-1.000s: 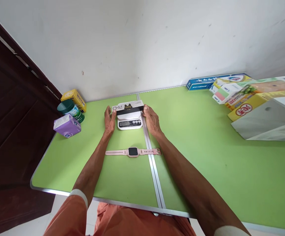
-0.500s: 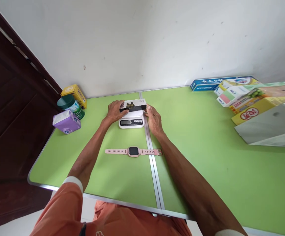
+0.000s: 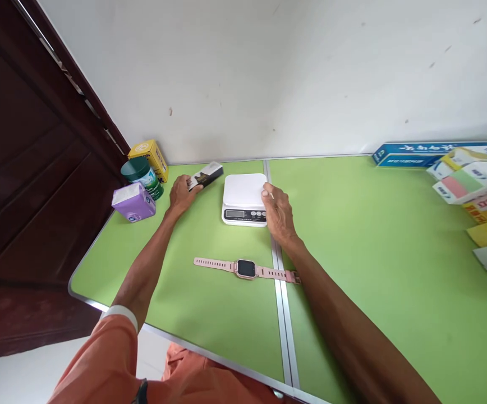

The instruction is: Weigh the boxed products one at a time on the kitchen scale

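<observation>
Hands (image 3: pixel 180 195) (image 3: pixel 279 216) on box (image 3: pixel 206 175) and scale (image 3: pixel 244 192), "WATER" on carton (image 3: pixel 154 157)

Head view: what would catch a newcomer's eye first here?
Probably the white digital scale near the middle of the bright green table, its plate bare and the right hand at its right edge. Next, the pink smartwatch laid out flat in front of it, strap spread to both sides. To the scale's left, the left hand has its fingers on a small black-and-white box.
</observation>
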A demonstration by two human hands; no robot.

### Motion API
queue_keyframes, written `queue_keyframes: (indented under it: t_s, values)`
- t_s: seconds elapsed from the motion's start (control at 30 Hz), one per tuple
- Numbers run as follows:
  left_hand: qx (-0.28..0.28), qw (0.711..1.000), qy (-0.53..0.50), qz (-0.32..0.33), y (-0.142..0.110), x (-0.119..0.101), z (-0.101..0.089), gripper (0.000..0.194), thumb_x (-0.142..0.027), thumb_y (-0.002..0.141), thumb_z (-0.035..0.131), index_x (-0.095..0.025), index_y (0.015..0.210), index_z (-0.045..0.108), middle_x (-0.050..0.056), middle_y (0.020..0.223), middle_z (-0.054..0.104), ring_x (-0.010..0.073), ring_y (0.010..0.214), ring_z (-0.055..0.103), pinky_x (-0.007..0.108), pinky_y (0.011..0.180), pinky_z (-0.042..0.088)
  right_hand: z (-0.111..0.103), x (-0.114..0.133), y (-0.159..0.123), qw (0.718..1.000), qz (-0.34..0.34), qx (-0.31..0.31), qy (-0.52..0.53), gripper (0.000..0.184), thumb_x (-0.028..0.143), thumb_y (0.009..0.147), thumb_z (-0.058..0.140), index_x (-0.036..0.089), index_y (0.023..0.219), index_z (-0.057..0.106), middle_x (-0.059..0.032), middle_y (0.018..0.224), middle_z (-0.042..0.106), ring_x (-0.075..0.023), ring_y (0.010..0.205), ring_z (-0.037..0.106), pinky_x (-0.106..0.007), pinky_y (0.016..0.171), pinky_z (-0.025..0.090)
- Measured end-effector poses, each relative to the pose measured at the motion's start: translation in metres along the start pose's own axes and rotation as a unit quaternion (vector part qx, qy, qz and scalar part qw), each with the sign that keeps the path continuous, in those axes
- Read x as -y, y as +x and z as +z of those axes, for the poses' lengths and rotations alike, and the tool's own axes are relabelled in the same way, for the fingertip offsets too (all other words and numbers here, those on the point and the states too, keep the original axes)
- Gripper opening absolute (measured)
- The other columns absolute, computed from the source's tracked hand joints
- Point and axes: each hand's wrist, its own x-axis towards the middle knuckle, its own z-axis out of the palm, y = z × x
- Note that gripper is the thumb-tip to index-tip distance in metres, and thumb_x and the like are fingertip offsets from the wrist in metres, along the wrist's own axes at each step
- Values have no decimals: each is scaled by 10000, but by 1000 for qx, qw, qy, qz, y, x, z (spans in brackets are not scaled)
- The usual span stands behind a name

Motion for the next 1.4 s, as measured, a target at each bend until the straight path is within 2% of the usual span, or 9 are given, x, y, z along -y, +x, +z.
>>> queue_keyframes:
  t_s: [0.17, 0.3, 0.43, 0.57, 0.87, 1.0, 1.1, 1.23, 1.4]
  values:
    - [-107, 986, 69, -112, 14, 22, 4, 331, -280, 1051, 676, -206, 1371, 634, 204, 1478, 676, 375, 1444, 635, 513, 1185, 530, -3, -9, 3, 999, -8, -35, -33, 941, 934, 1058, 269, 198, 1373, 764, -227, 1428, 752, -408, 1369, 644, -680, 1233, 476]
    - [-143, 970, 122, -156, 23, 24, 17, 459, -175, 1052, 592, -182, 1510, 595, 270, 1576, 607, 426, 1465, 618, 584, 1163, 540, -5, -9, 3, 998, 10, -65, -13, 897, 925, 1063, 269, 221, 1299, 774, -194, 1331, 782, -372, 1300, 670, -624, 1188, 509]
    - [-139, 965, 161, -153, 29, 25, 29, 555, -60, 1031, 468, -204, 1550, 600, 258, 1624, 590, 414, 1461, 613, 587, 1139, 549, -6, -8, 1, 996, 28, -87, 14, 868, 924, 1060, 280, 229, 1184, 785, -162, 1219, 797, -341, 1188, 697, -575, 1125, 541]
    - [-132, 963, 192, -136, 34, 29, 36, 581, -21, 1002, 432, -194, 1519, 632, 258, 1597, 622, 401, 1440, 623, 576, 1132, 554, -6, -7, 0, 994, 37, -94, 28, 838, 918, 1060, 309, 235, 1171, 782, -152, 1236, 797, -328, 1168, 694, -565, 1121, 537]
    - [-103, 955, 256, -106, 42, 33, 36, 611, -9, 979, 389, -74, 1549, 599, 304, 1513, 659, 402, 1441, 616, 573, 1216, 459, -7, 0, 0, 996, 38, -81, 27, 829, 928, 1058, 311, 249, 1109, 784, -132, 1130, 795, -326, 1108, 697, -552, 1091, 552]
    - [-105, 959, 243, -97, 44, 37, 30, 609, -24, 959, 424, -31, 1545, 589, 330, 1529, 642, 422, 1469, 601, 573, 1230, 454, -8, -2, 0, 998, 18, -62, 17, 810, 863, 1106, 275, 250, 1212, 794, -147, 1213, 814, -339, 1185, 706, -572, 1111, 569]
    - [-95, 969, 212, -86, 41, 36, 24, 594, -45, 967, 429, -57, 1532, 614, 315, 1556, 641, 428, 1493, 593, 583, 1249, 456, -8, 0, 2, 996, -47, -66, -33, 784, 800, 1135, 284, 235, 1348, 784, -182, 1339, 803, -370, 1303, 685, -631, 1182, 545]
    - [-53, 981, 176, -61, 26, 33, 16, 561, -119, 992, 480, -68, 1532, 624, 296, 1604, 623, 425, 1529, 572, 558, 1273, 462, 13, 18, 14, 986, -147, -38, -72, 721, 710, 1156, 349, 196, 1467, 748, -214, 1478, 757, -395, 1430, 646, -675, 1256, 514]
    - [-46, 988, 145, -11, 2, 39, 8, 503, -180, 973, 577, -107, 1461, 673, 264, 1629, 625, 408, 1560, 552, 550, 1301, 456, 71, 60, 21, 974, -177, 134, -47, 496, 559, 1159, 492, 218, 1363, 789, -195, 1392, 794, -382, 1327, 712, -682, 1173, 586]
